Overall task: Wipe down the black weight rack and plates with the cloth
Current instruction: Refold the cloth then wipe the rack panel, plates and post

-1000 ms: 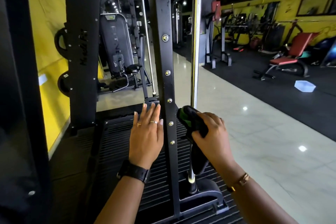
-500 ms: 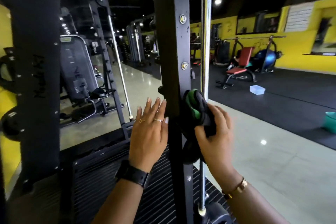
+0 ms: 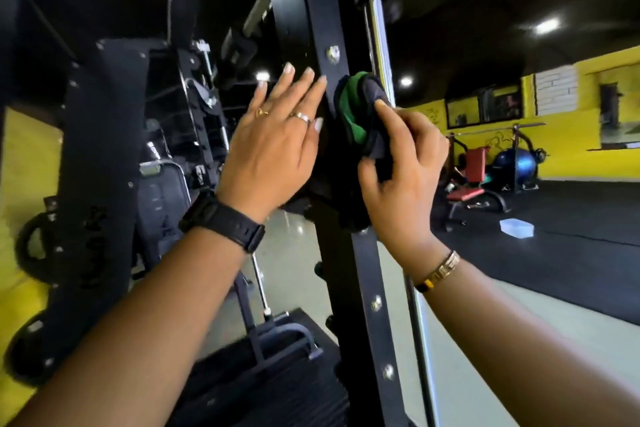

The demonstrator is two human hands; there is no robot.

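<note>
A black upright post of the weight rack point(image 3: 363, 270), studded with silver bolts, runs through the middle of the view. My right hand point(image 3: 401, 184) grips a bunched dark cloth with green lining point(image 3: 356, 114) and holds it against the post's right face. My left hand point(image 3: 277, 146) lies flat with straight fingers on the post's left side, level with the cloth. A chrome guide rod point(image 3: 381, 45) stands just right of the post. Black weight plates point(image 3: 31, 246) hang on a second black upright point(image 3: 100, 184) at the far left.
A ribbed black platform point(image 3: 277, 385) lies at the rack's foot. Pale tiled floor point(image 3: 519, 340) and black rubber matting point(image 3: 554, 218) stretch to the right. Farther off stand a red bench point(image 3: 474, 184), a blue exercise ball point(image 3: 516, 163), a pale box point(image 3: 516, 228) and yellow walls point(image 3: 571, 135).
Both hands have travelled up the post from near its base, the cloth sliding along its right face. My view has tilted upward with them.
</note>
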